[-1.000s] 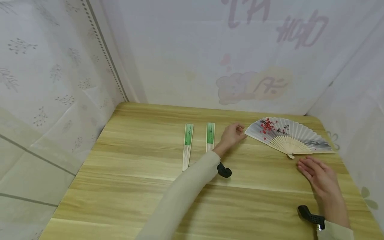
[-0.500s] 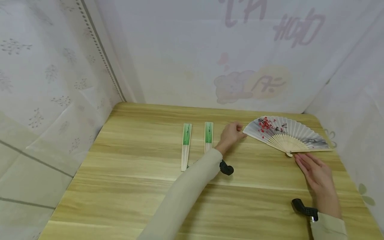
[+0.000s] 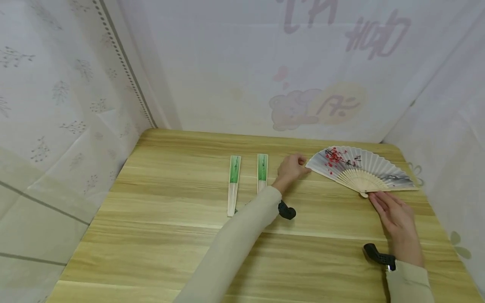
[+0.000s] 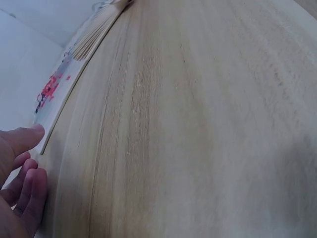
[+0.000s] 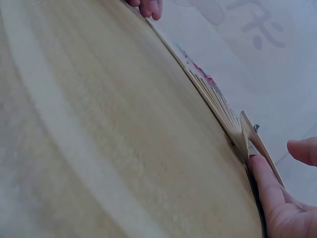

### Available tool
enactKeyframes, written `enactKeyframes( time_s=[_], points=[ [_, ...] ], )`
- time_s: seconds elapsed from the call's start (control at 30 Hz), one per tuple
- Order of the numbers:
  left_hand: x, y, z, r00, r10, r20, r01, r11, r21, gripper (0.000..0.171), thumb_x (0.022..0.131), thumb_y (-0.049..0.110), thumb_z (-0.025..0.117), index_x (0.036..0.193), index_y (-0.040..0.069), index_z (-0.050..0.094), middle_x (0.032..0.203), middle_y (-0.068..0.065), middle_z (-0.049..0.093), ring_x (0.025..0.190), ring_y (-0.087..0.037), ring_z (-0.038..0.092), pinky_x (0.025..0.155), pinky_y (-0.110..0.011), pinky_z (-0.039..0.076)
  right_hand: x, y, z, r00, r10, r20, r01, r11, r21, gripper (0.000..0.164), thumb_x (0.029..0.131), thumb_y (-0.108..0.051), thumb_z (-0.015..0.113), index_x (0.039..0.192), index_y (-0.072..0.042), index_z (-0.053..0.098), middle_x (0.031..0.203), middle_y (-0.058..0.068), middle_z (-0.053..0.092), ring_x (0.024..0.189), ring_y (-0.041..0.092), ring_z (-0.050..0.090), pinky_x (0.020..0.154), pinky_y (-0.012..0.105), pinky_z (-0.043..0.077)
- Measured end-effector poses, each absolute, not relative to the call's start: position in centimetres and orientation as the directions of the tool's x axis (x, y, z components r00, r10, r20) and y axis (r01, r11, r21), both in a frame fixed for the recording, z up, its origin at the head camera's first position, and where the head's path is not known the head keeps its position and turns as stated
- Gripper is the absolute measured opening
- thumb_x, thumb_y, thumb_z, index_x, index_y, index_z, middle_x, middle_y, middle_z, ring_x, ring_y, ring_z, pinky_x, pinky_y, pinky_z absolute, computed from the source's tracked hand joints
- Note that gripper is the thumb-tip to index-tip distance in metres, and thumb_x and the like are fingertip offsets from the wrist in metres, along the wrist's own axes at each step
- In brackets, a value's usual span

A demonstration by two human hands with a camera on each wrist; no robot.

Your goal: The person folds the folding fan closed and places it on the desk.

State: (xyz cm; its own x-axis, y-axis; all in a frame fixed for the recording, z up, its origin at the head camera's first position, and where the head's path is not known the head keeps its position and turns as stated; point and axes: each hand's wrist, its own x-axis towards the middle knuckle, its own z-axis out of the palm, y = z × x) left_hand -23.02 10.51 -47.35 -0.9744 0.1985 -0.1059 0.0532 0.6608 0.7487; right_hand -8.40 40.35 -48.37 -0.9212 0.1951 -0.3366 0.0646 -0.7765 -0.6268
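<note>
An unfolded hand fan [image 3: 361,170] lies at the table's right back, its white-grey leaf painted with red blossoms and its pale ribs meeting at the near edge. My left hand [image 3: 291,170] pinches the fan's left corner; in the left wrist view, the thumb [image 4: 25,139] overlaps that corner with curled fingers just below. At the pivot end, my right hand [image 3: 395,214] reaches in with straight fingers. The right wrist view has its index finger [image 5: 265,181] touching the fan beside the pivot, while the thumb [image 5: 303,151] stands apart from it.
Two folded green fans lie left of my left hand: one fan [image 3: 233,185] farther left, the other fan [image 3: 262,172] partly hidden by my sleeve [image 3: 235,248]. Patterned cloth [image 3: 219,71] hangs behind the wooden table [image 3: 151,240] and along both sides.
My right hand has moved up and left to the fan's pivot and now touches it. The left hand has closed in on the fan's corner. The view has shifted slightly.
</note>
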Motion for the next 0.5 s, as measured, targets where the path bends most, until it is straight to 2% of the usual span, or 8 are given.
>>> enactKeyframes(
  time_s=[0.27, 0.5],
  points=[
    [-23.2, 11.4, -48.3, -0.986, 0.145, -0.078, 0.048, 0.705, 0.708, 0.027, 0.082, 0.034, 0.087, 0.106, 0.025, 0.078, 0.092, 0.015, 0.065, 0.080, -0.004, 0.058, 0.064, -0.028, 0.046, -8.6, 40.4, -48.0, -0.901, 0.174, -0.397, 0.101, -0.807, -0.582, 0.019, 0.100, 0.014, 0.052, 0.104, 0.008, 0.069, 0.104, 0.018, 0.065, 0.101, 0.028, 0.069, 0.099, 0.034, 0.048],
    [-23.4, 11.9, -48.9, -0.992, 0.104, -0.067, 0.035, 0.757, 0.653, 0.024, 0.080, 0.044, 0.087, 0.097, 0.031, 0.076, 0.084, 0.019, 0.061, 0.073, -0.004, 0.055, 0.056, -0.028, 0.044, -9.6, 40.2, -47.6, -0.859, 0.204, -0.470, 0.124, -0.807, -0.577, 0.017, 0.097, 0.015, 0.056, 0.098, 0.007, 0.071, 0.099, 0.017, 0.067, 0.097, 0.027, 0.070, 0.096, 0.035, 0.049]
  ],
)
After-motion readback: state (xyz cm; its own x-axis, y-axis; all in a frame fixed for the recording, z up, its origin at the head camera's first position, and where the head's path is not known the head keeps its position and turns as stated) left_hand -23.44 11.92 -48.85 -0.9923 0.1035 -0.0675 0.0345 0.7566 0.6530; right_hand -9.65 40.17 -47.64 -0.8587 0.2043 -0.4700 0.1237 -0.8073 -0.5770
